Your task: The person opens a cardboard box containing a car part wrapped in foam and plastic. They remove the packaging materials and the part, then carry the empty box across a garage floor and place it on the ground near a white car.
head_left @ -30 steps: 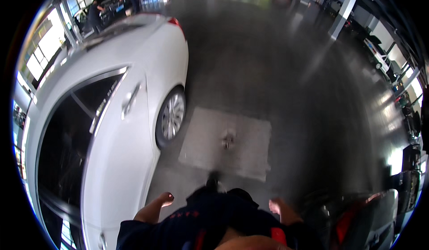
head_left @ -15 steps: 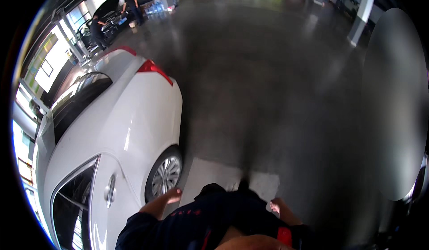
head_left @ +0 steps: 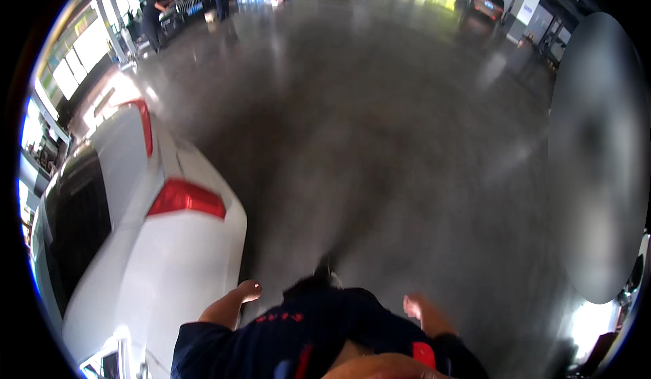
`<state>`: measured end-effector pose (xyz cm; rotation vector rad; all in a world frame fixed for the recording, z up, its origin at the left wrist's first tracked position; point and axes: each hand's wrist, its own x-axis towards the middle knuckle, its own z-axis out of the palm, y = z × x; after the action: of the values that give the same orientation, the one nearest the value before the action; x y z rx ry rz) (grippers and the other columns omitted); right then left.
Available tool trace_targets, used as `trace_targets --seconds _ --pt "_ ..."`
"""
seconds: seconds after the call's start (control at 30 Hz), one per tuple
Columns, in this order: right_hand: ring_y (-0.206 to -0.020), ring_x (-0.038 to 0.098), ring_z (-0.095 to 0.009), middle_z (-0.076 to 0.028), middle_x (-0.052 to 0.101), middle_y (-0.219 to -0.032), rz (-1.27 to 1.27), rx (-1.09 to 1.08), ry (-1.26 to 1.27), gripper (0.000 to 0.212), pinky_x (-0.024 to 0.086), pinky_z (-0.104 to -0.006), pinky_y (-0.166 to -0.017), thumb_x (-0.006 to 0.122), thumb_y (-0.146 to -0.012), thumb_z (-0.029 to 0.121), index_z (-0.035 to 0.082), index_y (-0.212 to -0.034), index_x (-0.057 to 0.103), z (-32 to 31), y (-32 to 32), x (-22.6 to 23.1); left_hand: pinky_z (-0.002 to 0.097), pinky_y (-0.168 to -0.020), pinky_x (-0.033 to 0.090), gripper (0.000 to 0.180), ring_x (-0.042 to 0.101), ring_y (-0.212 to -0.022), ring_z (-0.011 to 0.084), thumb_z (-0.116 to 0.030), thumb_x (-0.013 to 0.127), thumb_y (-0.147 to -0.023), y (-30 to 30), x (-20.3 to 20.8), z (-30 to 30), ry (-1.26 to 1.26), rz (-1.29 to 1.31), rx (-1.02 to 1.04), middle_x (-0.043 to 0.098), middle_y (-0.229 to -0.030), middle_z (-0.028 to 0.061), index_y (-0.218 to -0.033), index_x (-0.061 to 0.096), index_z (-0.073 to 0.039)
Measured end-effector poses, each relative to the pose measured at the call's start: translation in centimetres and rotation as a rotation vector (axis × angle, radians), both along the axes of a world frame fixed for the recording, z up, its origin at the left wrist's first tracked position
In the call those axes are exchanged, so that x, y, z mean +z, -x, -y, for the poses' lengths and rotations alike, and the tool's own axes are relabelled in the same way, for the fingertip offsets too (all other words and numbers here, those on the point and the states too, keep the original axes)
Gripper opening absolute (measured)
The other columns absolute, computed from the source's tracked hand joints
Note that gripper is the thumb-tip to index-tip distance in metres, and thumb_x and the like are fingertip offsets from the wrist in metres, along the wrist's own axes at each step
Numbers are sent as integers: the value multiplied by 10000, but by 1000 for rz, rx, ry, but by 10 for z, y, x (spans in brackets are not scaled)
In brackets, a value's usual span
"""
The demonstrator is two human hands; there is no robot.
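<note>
Beside the rear end of a white car [head_left: 183, 257], my left hand [head_left: 249, 289] hangs at my side, a little apart from its bodywork. Only the thumb side shows from above, and its other fingers are hidden. Over the dark floor on the other side of my body is my right hand [head_left: 411, 306], slightly smeared by motion. I see nothing held in either hand. The car's red tail light [head_left: 187, 199] lies ahead of my left hand.
A shiny grey floor [head_left: 380, 121] stretches ahead. At the far left, two people [head_left: 153, 20] stand by a dark car [head_left: 184, 3]. Another car [head_left: 485, 3] is parked at the far right near a pillar [head_left: 525, 5]. A blurred grey shape [head_left: 600, 155] covers the right side.
I have moved forward along the white car: its rear wheel has left the view and its tail light is nearer. Both hands stay low at my sides.
</note>
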<state>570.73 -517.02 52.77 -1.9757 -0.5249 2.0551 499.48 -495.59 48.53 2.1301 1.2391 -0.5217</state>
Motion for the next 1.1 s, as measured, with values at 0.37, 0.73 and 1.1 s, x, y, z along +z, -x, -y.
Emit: trace_targets --seconds 0.37,0.73,1.1 --pt "-701 619 -162 -50 647 -806 150 106 -184 118 493 -330 -598 619 -941 202 92 -936 660 -436 -167 0 392 -771 551 253 715 -932 306 -196 537 -953 -230 82 -568 -46 318 841 743 -943 144 -984 713 -16" --pt "-641 564 -106 -38 616 -795 110 -274 -470 91 483 -294 -579 594 -927 165 94 -873 612 -1133 -455 -1 450 -905 528 375 689 -1036 346 -304 525 -945 -511 -12 -820 430 -66 585 741 -1089 159 -1200 707 -98" --pt "-691 686 -156 -69 716 -784 413 454 -281 204 542 -317 -681 629 -940 223 33 -924 703 -1386 -757 -128 459 -920 527 315 682 -1067 366 -248 546 -943 -820 81 -1519 37 91 599 730 -1100 188 -1129 710 -54"
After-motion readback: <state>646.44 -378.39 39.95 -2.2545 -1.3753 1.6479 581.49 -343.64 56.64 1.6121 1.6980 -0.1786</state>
